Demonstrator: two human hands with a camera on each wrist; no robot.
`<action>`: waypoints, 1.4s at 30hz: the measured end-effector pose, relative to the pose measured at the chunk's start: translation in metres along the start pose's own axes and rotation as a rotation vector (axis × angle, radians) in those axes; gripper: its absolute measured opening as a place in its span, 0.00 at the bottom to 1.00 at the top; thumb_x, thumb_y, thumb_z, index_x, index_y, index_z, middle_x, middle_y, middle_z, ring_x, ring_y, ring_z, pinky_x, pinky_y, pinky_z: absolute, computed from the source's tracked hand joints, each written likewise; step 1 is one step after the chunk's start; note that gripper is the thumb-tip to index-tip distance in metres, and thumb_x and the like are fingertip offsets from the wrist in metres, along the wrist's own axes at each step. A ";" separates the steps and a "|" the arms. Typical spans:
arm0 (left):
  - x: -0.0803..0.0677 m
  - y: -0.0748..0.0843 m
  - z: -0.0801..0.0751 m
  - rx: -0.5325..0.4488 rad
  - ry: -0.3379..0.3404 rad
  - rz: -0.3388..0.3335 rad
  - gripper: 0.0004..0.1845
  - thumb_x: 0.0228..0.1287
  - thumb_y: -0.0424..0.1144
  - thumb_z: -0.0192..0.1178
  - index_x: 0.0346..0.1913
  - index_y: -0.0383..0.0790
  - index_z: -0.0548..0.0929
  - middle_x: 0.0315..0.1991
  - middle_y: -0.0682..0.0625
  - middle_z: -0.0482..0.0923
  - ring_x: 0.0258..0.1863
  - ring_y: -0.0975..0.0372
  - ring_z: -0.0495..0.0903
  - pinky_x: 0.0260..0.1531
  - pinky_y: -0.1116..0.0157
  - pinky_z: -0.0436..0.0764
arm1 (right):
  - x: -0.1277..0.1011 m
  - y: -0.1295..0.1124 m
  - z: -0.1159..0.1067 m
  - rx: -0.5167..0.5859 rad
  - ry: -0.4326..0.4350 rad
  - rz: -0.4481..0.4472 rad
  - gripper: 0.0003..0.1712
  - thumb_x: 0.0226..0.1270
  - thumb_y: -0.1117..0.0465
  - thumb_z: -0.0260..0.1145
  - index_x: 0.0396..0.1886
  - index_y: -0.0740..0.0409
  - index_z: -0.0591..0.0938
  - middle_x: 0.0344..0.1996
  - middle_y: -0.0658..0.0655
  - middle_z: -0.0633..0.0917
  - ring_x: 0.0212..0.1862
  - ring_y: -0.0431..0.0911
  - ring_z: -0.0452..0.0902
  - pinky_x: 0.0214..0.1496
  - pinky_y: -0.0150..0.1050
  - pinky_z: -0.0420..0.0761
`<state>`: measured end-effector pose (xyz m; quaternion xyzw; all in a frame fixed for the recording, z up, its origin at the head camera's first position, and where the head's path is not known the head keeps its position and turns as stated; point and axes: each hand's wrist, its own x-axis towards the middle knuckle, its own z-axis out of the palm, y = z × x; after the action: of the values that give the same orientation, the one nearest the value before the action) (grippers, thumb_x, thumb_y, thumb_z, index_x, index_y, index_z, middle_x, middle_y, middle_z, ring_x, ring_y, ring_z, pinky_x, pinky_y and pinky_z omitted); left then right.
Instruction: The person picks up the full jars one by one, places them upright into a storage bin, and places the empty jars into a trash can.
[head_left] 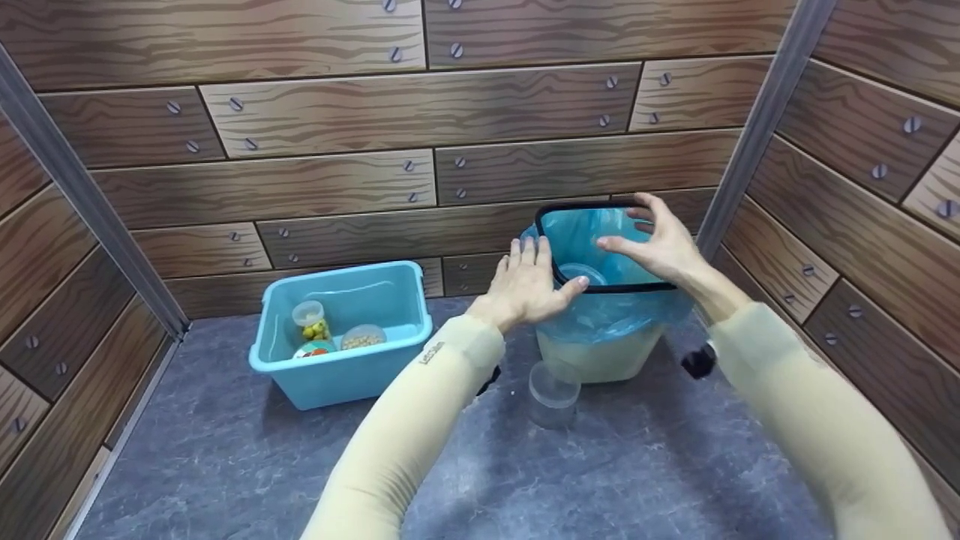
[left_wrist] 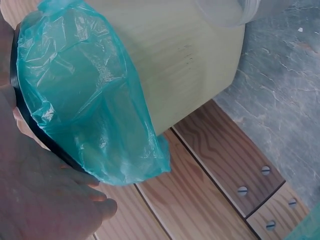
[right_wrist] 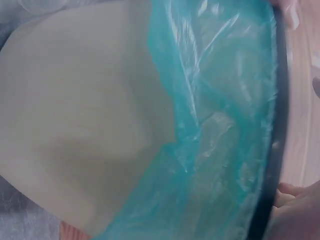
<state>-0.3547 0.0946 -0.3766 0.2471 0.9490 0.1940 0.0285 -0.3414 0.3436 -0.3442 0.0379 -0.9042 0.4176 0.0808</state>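
A cream waste bin (head_left: pixel 600 358) stands on the floor against the back wall, lined with a blue bag (head_left: pixel 589 232) held under a black rim ring (head_left: pixel 619 288). My left hand (head_left: pixel 529 285) rests on the ring's left side, fingers straight against the bag and thumb laid over the rim. My right hand (head_left: pixel 656 244) lies over the right side, fingers bent at the far corner and thumb out above the opening. A clear round lid (head_left: pixel 581 271) lies inside. The left wrist view shows the bag (left_wrist: pixel 85 100), the bin (left_wrist: pixel 185 60) and my hand (left_wrist: pixel 45 200). The right wrist view shows the bag (right_wrist: pixel 220 125) and ring (right_wrist: pixel 280 100).
A clear plastic cup (head_left: pixel 553 394) stands on the grey floor just in front of the bin. To the left sits a light blue tub (head_left: pixel 341 371) holding a few small clear containers of food. Wood-plank walls close in the back and both sides.
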 end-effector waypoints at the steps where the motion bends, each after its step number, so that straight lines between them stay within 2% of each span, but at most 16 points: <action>1: 0.000 0.000 0.000 0.000 0.000 -0.002 0.57 0.83 0.76 0.43 0.94 0.38 0.42 0.95 0.37 0.41 0.96 0.42 0.38 0.94 0.44 0.48 | -0.006 0.000 -0.001 0.003 -0.001 -0.021 0.66 0.75 0.39 0.77 0.95 0.57 0.48 0.88 0.71 0.65 0.88 0.72 0.60 0.87 0.71 0.68; 6: 0.000 -0.001 0.000 -0.005 0.006 -0.001 0.57 0.82 0.76 0.43 0.94 0.38 0.42 0.95 0.37 0.41 0.96 0.42 0.38 0.94 0.44 0.47 | -0.032 -0.001 -0.006 0.036 -0.003 -0.126 0.52 0.78 0.50 0.78 0.90 0.62 0.62 0.83 0.72 0.72 0.84 0.72 0.68 0.84 0.68 0.73; 8: -0.001 0.000 0.000 -0.010 0.010 0.004 0.57 0.83 0.76 0.43 0.94 0.38 0.42 0.95 0.36 0.42 0.96 0.42 0.38 0.94 0.43 0.47 | -0.041 -0.001 -0.007 0.044 0.009 -0.159 0.46 0.77 0.54 0.78 0.86 0.63 0.69 0.80 0.72 0.76 0.81 0.69 0.74 0.81 0.58 0.80; 10: 0.000 0.000 0.000 -0.011 0.014 0.008 0.57 0.83 0.76 0.43 0.94 0.38 0.42 0.95 0.36 0.42 0.96 0.42 0.38 0.94 0.43 0.47 | -0.050 -0.001 -0.008 0.054 0.032 -0.189 0.39 0.76 0.57 0.79 0.81 0.64 0.76 0.75 0.70 0.81 0.75 0.59 0.82 0.75 0.42 0.86; 12: 0.000 0.000 0.001 -0.005 0.017 0.011 0.57 0.83 0.76 0.43 0.94 0.38 0.43 0.95 0.36 0.42 0.96 0.42 0.38 0.94 0.42 0.48 | -0.059 -0.001 -0.007 0.069 0.053 -0.221 0.32 0.75 0.60 0.80 0.74 0.65 0.82 0.69 0.70 0.85 0.67 0.45 0.87 0.66 0.28 0.87; 14: 0.000 0.000 0.001 0.002 0.019 0.013 0.57 0.82 0.76 0.43 0.94 0.38 0.43 0.95 0.37 0.42 0.96 0.42 0.38 0.94 0.42 0.48 | -0.066 -0.001 -0.005 0.088 0.076 -0.257 0.25 0.74 0.64 0.80 0.67 0.67 0.87 0.63 0.70 0.89 0.59 0.33 0.88 0.58 0.20 0.85; 15: -0.001 0.000 0.000 0.007 0.018 0.013 0.57 0.82 0.76 0.42 0.94 0.38 0.43 0.95 0.37 0.42 0.96 0.42 0.38 0.94 0.42 0.48 | -0.069 -0.001 -0.004 0.095 0.086 -0.275 0.22 0.73 0.65 0.80 0.63 0.68 0.88 0.60 0.70 0.90 0.55 0.28 0.88 0.56 0.19 0.86; 17: -0.001 -0.001 0.000 0.013 0.020 0.012 0.57 0.82 0.76 0.42 0.94 0.38 0.43 0.95 0.37 0.42 0.96 0.43 0.38 0.94 0.42 0.48 | -0.075 0.000 -0.001 0.096 0.111 -0.306 0.17 0.72 0.67 0.80 0.58 0.68 0.91 0.54 0.69 0.92 0.50 0.24 0.88 0.53 0.20 0.87; 21: -0.001 -0.001 0.000 0.014 0.020 0.010 0.57 0.82 0.76 0.42 0.94 0.38 0.43 0.95 0.37 0.41 0.96 0.43 0.38 0.94 0.43 0.48 | -0.086 0.001 0.004 0.068 0.160 -0.332 0.12 0.69 0.68 0.82 0.50 0.64 0.94 0.45 0.64 0.95 0.43 0.26 0.89 0.48 0.21 0.87; 28: -0.002 0.000 0.000 0.006 0.016 0.006 0.57 0.82 0.77 0.42 0.94 0.38 0.43 0.95 0.37 0.41 0.96 0.43 0.38 0.94 0.43 0.48 | -0.100 0.008 0.017 -0.027 0.145 -0.361 0.07 0.69 0.65 0.84 0.45 0.59 0.95 0.38 0.56 0.96 0.40 0.29 0.89 0.44 0.23 0.88; 31: -0.002 0.000 0.001 0.004 0.014 0.007 0.57 0.83 0.77 0.42 0.94 0.38 0.42 0.95 0.37 0.41 0.96 0.43 0.38 0.94 0.43 0.47 | -0.104 0.014 0.025 -0.038 0.129 -0.363 0.08 0.68 0.64 0.84 0.45 0.58 0.95 0.38 0.56 0.97 0.40 0.31 0.89 0.43 0.23 0.88; 35: -0.002 -0.001 0.001 -0.003 0.009 0.008 0.57 0.83 0.77 0.42 0.94 0.38 0.41 0.95 0.37 0.40 0.96 0.43 0.37 0.94 0.43 0.47 | -0.106 0.022 0.039 -0.085 0.077 -0.347 0.13 0.66 0.61 0.86 0.47 0.58 0.95 0.41 0.57 0.97 0.43 0.42 0.93 0.44 0.28 0.90; 38: -0.002 -0.001 0.001 -0.006 0.008 0.007 0.57 0.83 0.76 0.42 0.94 0.38 0.41 0.95 0.37 0.40 0.96 0.43 0.37 0.94 0.43 0.46 | -0.108 0.027 0.050 -0.150 0.013 -0.323 0.18 0.64 0.57 0.87 0.51 0.59 0.94 0.43 0.58 0.97 0.46 0.52 0.95 0.48 0.39 0.94; 42: -0.002 0.000 0.001 0.002 0.014 0.004 0.57 0.82 0.77 0.42 0.94 0.39 0.42 0.95 0.37 0.41 0.96 0.43 0.38 0.94 0.43 0.47 | -0.109 0.037 0.064 -0.231 -0.054 -0.305 0.25 0.63 0.52 0.87 0.54 0.61 0.92 0.44 0.60 0.96 0.46 0.55 0.94 0.48 0.47 0.94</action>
<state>-0.3529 0.0938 -0.3779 0.2475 0.9488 0.1950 0.0214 -0.2462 0.3186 -0.4323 0.1763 -0.9318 0.2928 0.1226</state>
